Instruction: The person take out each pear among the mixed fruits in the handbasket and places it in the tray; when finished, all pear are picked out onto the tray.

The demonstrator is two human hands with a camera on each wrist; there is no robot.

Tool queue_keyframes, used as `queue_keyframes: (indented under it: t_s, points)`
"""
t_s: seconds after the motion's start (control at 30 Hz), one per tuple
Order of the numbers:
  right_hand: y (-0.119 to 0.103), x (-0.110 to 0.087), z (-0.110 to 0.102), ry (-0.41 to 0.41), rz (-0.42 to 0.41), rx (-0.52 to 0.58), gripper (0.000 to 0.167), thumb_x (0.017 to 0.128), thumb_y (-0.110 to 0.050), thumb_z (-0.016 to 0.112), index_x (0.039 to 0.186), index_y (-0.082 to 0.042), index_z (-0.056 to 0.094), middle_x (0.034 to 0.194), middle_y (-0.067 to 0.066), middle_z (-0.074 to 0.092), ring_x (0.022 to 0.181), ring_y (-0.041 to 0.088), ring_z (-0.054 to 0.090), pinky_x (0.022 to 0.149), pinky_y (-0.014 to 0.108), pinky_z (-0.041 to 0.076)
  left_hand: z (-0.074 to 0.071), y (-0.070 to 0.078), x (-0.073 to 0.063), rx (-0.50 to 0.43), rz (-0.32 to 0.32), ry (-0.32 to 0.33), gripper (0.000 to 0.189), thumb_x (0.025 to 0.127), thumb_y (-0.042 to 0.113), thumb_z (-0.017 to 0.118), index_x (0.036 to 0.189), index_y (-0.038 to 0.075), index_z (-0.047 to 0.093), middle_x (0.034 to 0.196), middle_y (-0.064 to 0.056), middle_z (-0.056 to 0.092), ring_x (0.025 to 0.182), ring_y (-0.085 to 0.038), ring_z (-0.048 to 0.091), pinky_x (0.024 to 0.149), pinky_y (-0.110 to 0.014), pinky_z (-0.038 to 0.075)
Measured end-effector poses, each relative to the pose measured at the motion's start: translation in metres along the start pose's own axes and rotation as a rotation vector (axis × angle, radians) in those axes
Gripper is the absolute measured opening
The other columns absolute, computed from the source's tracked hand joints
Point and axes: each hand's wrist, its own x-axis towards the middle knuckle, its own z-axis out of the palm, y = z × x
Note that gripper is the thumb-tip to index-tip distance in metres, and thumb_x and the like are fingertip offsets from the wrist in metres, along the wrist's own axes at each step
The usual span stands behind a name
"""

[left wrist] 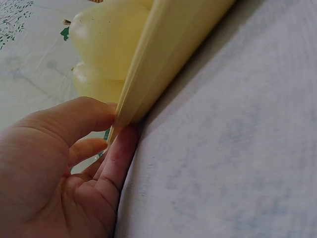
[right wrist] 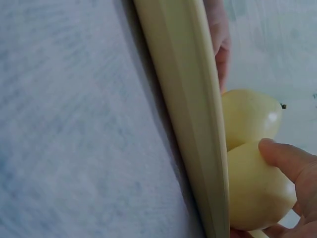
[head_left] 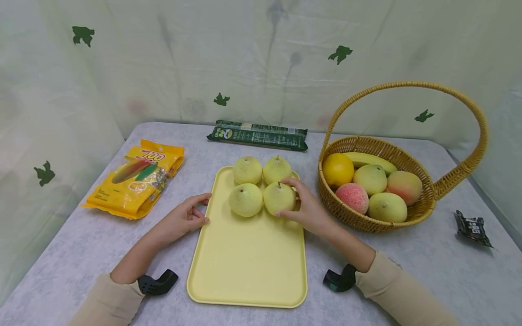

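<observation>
Several pale yellow-green pears stand in a tight two-row cluster at the far end of a yellow tray (head_left: 248, 267). My right hand (head_left: 311, 210) grips the near right pear (head_left: 279, 199) from its right side, thumb in front and fingers behind. That pear sits beside the near left pear (head_left: 245, 200). In the right wrist view, the thumb presses on the gripped pear (right wrist: 257, 191) above the tray's side. At the tray's left edge, my left hand (head_left: 177, 222) pinches the rim between thumb and fingers, as the left wrist view shows at the tray wall (left wrist: 153, 64).
To the right, a wicker basket (head_left: 432, 183) with a tall handle holds mixed fruit. A yellow candy bag (head_left: 134, 179) lies at left, a long dark green packet (head_left: 258, 135) behind the tray. A small black wrapper (head_left: 473, 228) lies far right.
</observation>
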Motion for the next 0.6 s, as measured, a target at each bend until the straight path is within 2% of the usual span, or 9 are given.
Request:
queue_keyframes:
  t_s: [0.2,0.33,0.5,0.6]
  points:
    - [0.017,0.0,-0.004,-0.008,-0.006,-0.021,0.075,0.073,-0.02,0.075,0.135,-0.014,0.034,0.135,0.009,0.033,0.115,0.025,0.04,0.091,0.039,0.037,0.001,-0.002,0.0,-0.009,0.003,0.003,0.065,0.086,0.013,0.06,0.14,0.001,0.025,0.129,-0.016,0.033,0.085,-0.021,0.049,0.069,-0.025,0.044]
    - [0.004,-0.013,-0.021,0.007,-0.054,-0.065,0.07,0.08,-0.024,0.069,0.137,-0.01,0.03,0.138,0.008,0.032,0.122,0.028,0.034,0.097,0.043,0.029,0.001,-0.003,0.0,-0.008,0.012,0.001,0.065,0.086,0.012,0.059,0.14,0.001,0.025,0.128,-0.016,0.033,0.084,-0.021,0.05,0.069,-0.025,0.044]
    - [-0.013,-0.031,-0.058,0.125,-0.189,-0.19,0.065,0.08,-0.014,0.068,0.135,-0.007,0.033,0.136,0.008,0.036,0.121,0.028,0.036,0.096,0.045,0.029,0.001,-0.002,0.0,0.002,0.006,0.006,0.064,0.087,0.012,0.059,0.14,0.003,0.025,0.128,-0.015,0.033,0.085,-0.022,0.05,0.069,-0.025,0.044]
    - [-0.019,-0.039,-0.086,0.213,-0.23,-0.264,0.068,0.077,-0.008,0.071,0.134,-0.008,0.034,0.133,0.007,0.038,0.118,0.024,0.038,0.097,0.039,0.031,0.001,-0.002,0.0,0.002,-0.007,0.009,0.064,0.087,0.013,0.06,0.14,0.004,0.026,0.129,-0.014,0.033,0.085,-0.023,0.05,0.069,-0.025,0.044]
